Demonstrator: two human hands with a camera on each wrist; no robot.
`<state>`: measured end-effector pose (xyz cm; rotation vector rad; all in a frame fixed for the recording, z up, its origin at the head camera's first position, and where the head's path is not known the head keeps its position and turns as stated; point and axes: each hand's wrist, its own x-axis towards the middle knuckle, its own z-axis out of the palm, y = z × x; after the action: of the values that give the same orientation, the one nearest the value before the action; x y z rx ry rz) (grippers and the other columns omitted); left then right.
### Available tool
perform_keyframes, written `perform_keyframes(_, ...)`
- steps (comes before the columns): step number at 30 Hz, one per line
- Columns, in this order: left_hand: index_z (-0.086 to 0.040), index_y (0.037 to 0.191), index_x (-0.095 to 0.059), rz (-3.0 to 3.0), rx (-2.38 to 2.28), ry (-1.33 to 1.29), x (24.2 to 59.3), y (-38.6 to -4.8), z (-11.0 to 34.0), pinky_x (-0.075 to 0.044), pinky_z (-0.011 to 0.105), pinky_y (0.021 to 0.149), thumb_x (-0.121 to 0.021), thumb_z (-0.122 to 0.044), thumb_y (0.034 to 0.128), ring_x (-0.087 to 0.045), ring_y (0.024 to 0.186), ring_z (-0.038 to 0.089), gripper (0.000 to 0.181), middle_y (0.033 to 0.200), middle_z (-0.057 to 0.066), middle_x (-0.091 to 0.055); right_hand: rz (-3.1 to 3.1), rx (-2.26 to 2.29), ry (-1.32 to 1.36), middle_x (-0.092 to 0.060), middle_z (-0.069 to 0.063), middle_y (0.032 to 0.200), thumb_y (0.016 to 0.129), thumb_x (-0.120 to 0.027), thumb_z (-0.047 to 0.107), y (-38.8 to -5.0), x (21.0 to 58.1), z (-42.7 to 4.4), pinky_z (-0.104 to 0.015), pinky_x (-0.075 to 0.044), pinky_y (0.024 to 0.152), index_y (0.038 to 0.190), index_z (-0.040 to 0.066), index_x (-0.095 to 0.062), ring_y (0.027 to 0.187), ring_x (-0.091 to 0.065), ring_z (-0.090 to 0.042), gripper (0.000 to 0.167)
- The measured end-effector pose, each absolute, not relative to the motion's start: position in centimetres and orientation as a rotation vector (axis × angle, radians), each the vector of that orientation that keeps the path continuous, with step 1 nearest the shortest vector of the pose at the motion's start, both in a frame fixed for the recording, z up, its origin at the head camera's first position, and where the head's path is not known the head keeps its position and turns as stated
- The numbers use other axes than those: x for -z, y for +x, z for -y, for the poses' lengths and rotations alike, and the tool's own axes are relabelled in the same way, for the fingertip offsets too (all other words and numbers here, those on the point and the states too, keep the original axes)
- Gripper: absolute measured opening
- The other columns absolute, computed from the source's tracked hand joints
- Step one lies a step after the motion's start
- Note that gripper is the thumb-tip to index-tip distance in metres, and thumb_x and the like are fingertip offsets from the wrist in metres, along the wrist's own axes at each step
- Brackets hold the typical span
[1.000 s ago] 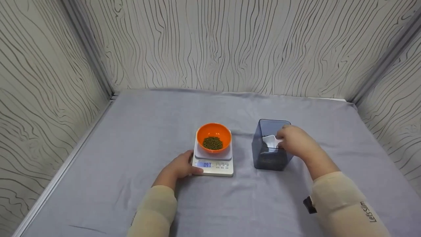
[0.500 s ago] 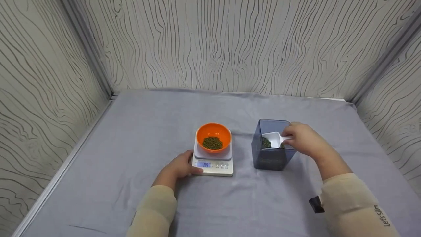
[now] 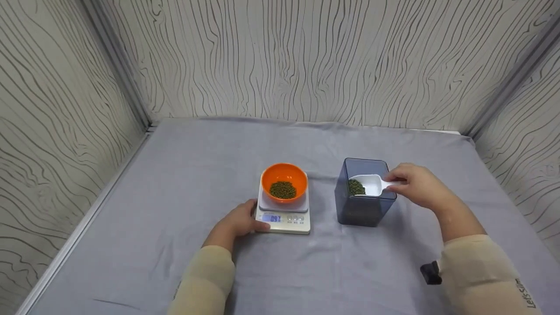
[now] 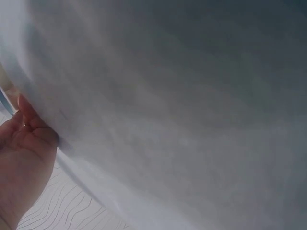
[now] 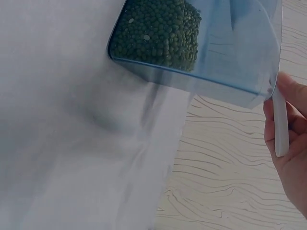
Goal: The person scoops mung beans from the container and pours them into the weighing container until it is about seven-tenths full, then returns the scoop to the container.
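My left hand (image 3: 239, 220) holds the left side of a white kitchen scale (image 3: 297, 226), its thumb over the front corner. On the scale stands an orange bowl (image 3: 284, 171) with green beans (image 3: 283, 190) in the bottom. To the right is a bluish see-through container (image 3: 359, 214), a dark mass in its lower part. My right hand (image 3: 415, 183) pinches the handle of a white scoop (image 3: 373, 184), whose bowl is at the container's mouth with green beans in it. The right wrist view shows the scoop's handle (image 5: 281, 127) between thumb and fingers, and beans (image 5: 156, 36) in the container.
A grey cloth (image 3: 175, 175) covers the table. Wood-grain panels (image 3: 280, 61) stand behind it and at both sides. The scale's lit display (image 3: 272, 218) appears to read 097. A black piece (image 3: 431, 273) hangs at the right sleeve.
My right hand has drawn the scoop up and to the right from inside the container, and beans now show in it. The left hand, scale and bowl have stayed put.
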<state>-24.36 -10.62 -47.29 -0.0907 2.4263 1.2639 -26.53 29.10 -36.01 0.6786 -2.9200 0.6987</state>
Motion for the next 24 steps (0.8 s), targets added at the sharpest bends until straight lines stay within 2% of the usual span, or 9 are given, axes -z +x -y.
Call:
perform_keyframes(7,-0.012,0.142,-0.033,-2.431,-1.259,-0.086,47.4,-24.4,10.7,-0.019,0.046,0.108,-0.08,-0.027,0.0678,-0.034,0.127,0.026,0.089,0.142,0.009,-0.038,2.899,-0.817,0.612,-0.062,-0.004,0.087,0.077,-0.072,0.012,-26.5,36.6,-29.9,-0.017,-0.044,0.066,0.088,0.007,-0.07,0.076,-0.051,-0.003,0.012)
perform_keyframes(16,-0.011,0.142,-0.033,-2.432,-1.269,-0.061,47.4,-24.4,10.9,-0.02,0.046,0.108,-0.08,-0.027,0.0681,-0.034,0.127,0.026,0.088,0.141,0.01,-0.039,2.918,-0.89,0.52,-0.062,-0.007,0.091,0.079,-0.072,0.019,-26.1,36.9,-30.4,-0.016,-0.045,0.067,0.09,0.006,-0.069,0.079,-0.052,-0.007,0.017)
perform_keyframes(24,-0.011,0.141,-0.033,-2.467,-1.21,-0.05,47.4,-24.4,10.8,-0.023,0.045,0.107,-0.079,-0.029,0.0685,-0.038,0.121,0.026,0.089,0.14,0.011,-0.04,2.913,-0.976,0.454,-0.063,-0.01,0.095,0.081,-0.069,0.017,-25.9,37.5,-31.5,-0.014,-0.045,0.068,0.095,0.003,-0.068,0.079,-0.053,-0.003,0.02)
